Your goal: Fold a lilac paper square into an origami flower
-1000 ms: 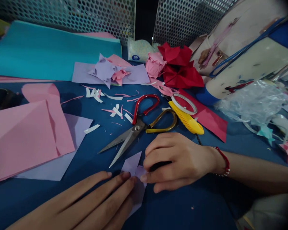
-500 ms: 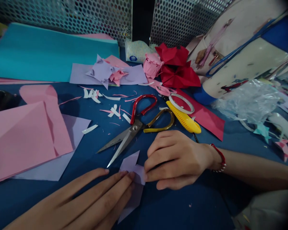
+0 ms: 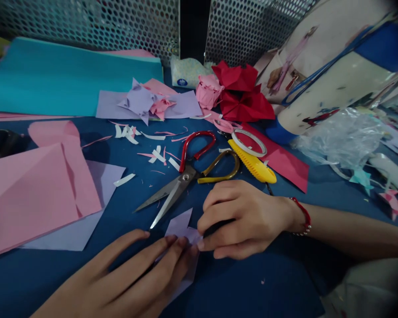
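Observation:
A folded piece of light purple paper [image 3: 179, 224] lies on the blue tabletop between my two hands. My left hand [image 3: 129, 278] reaches in from the lower left, its bunched fingertips on the paper and its outermost finger apart, close to the scissors' tip. Its thumb is hidden. From the right, my right hand [image 3: 240, 221] is closed with curled fingers, pinching the paper's right edge; a red bracelet [image 3: 301, 215] circles the wrist. Just beyond the hands lie open scissors [image 3: 185, 177] with one red and one brownish-yellow handle.
Pink sheets [image 3: 36, 185] overlap purple paper at left. Behind are blue-green paper [image 3: 73, 79], folded purple and pink stars [image 3: 139, 101], and red paper flowers [image 3: 243, 104]. Paper scraps [image 3: 128, 132], a yellow cutter [image 3: 252, 161], a tape roll [image 3: 250, 142] and a bottle [image 3: 328, 95] stand around.
My left fingers have shifted slightly right, with one finger now reaching the paper's right edge near my right fingertips. The view has moved a little; the scissors and papers stay put.

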### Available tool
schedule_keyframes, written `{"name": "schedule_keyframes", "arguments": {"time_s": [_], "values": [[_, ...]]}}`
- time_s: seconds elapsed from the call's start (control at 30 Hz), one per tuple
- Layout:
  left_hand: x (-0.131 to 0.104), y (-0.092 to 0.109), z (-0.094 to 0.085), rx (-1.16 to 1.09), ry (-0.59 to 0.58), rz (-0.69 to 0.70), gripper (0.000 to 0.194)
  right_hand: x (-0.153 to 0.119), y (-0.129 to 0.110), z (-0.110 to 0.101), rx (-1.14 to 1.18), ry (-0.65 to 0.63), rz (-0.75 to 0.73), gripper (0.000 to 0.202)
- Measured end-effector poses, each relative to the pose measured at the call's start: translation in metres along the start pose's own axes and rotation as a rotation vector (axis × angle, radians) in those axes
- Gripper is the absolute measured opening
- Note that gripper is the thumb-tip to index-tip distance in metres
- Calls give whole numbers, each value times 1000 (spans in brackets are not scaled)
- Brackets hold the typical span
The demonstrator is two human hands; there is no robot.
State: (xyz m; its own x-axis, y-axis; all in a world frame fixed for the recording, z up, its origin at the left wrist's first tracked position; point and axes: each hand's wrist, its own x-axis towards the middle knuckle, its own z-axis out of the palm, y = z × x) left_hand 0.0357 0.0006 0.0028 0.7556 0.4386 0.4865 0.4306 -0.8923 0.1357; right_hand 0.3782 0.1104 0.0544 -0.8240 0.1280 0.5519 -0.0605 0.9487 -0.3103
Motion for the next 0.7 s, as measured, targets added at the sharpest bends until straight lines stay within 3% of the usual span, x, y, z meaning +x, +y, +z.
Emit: {"name": "schedule_keyframes", "arguments": {"time_s": [0.17,0.7], "values": [[6,3,5,-11,57,-18,46,0,-4,0,-133,30,12,40],[7,3,3,9,22,8,45,-7,-12,-1,-250,73,56,53]]}}
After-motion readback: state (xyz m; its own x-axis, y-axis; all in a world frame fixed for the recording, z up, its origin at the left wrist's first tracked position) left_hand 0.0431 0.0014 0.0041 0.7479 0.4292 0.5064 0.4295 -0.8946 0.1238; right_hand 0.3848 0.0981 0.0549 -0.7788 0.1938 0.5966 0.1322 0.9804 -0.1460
